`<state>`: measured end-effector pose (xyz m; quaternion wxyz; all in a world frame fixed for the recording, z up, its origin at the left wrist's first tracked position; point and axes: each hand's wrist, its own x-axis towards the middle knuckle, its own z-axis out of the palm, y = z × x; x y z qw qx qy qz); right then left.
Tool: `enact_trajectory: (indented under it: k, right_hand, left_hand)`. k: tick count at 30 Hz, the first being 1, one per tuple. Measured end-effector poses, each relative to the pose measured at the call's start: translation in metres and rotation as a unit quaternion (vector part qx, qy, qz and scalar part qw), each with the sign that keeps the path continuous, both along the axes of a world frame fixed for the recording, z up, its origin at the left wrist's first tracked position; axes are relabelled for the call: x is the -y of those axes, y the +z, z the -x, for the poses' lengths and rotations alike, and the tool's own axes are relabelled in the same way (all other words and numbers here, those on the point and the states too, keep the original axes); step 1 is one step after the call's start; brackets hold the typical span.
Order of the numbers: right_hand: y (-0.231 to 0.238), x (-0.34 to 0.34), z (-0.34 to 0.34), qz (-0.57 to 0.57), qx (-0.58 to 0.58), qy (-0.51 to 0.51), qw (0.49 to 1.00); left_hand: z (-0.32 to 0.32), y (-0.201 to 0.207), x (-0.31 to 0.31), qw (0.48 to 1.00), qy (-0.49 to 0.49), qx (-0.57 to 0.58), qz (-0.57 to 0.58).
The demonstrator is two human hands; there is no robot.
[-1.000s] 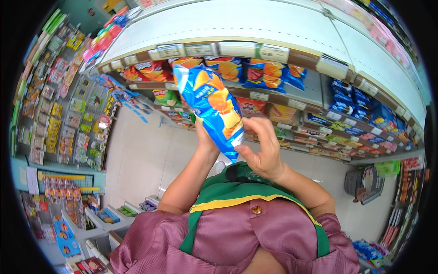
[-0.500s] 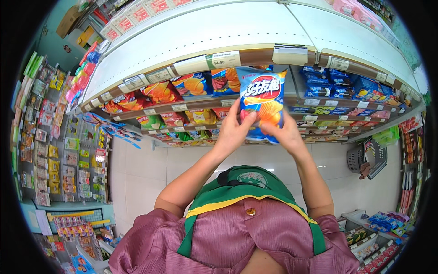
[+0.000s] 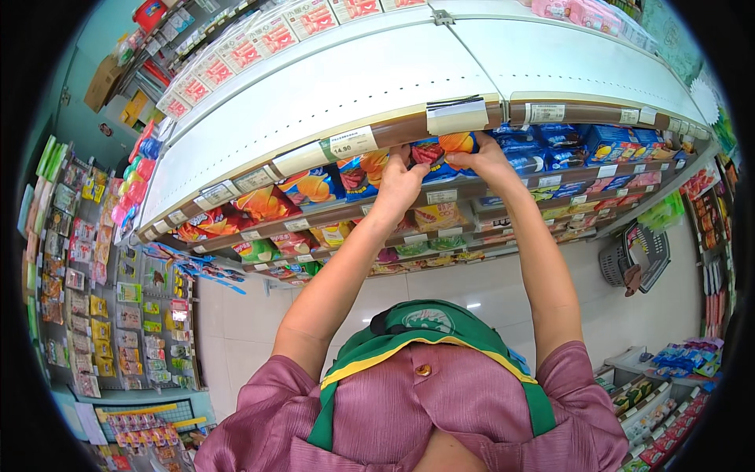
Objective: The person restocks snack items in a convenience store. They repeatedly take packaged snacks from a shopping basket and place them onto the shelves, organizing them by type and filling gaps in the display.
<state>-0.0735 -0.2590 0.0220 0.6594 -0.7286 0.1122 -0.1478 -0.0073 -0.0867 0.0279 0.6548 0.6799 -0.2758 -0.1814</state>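
Note:
A blue chip bag [image 3: 442,155] printed with orange chips is in the snack row beneath the upper shelf board, its top hidden by the shelf's front edge. My left hand [image 3: 399,187] grips its left side, thumb over the front. On its right side, my right hand [image 3: 491,165] holds on with the thumb across the front, its other fingers partly hidden under the ledge. More blue chip bags [image 3: 311,186] and red-orange chip bags [image 3: 263,204] stand to the left of my left hand. Right of my right hand are dark-blue snack packs [image 3: 554,160].
The white upper shelf board [image 3: 346,86] overhangs the row, with price labels [image 3: 354,143] along its front edge. Red-and-white boxes [image 3: 244,51] line its back. A grey shopping basket [image 3: 646,256] stands on the floor at the right. Hanging snack packets [image 3: 118,267] fill a left rack.
Both my hands have reached forward, carrying the chip bag from in front of the shelf into the row under the board. The view has shifted slightly, so the shelf appears lower and further left.

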Motion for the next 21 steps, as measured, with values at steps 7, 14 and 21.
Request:
enact_trajectory:
  k: [7,14,21]
  right_hand:
    - [-0.041,-0.002,0.008,0.09,0.042,-0.024,0.995]
    - [-0.034,0.013,0.008,0.112,0.005,0.009,0.994]
    - [-0.024,0.009,0.009,0.1,0.015,0.018,0.995]
  left_hand:
    - [0.012,-0.027,-0.001,0.998,0.027,-0.053,0.036]
    - [0.022,-0.009,-0.005,0.986,0.107,0.071,-0.107]
    - [-0.011,-0.01,-0.028,0.84,0.065,0.448,-0.3]
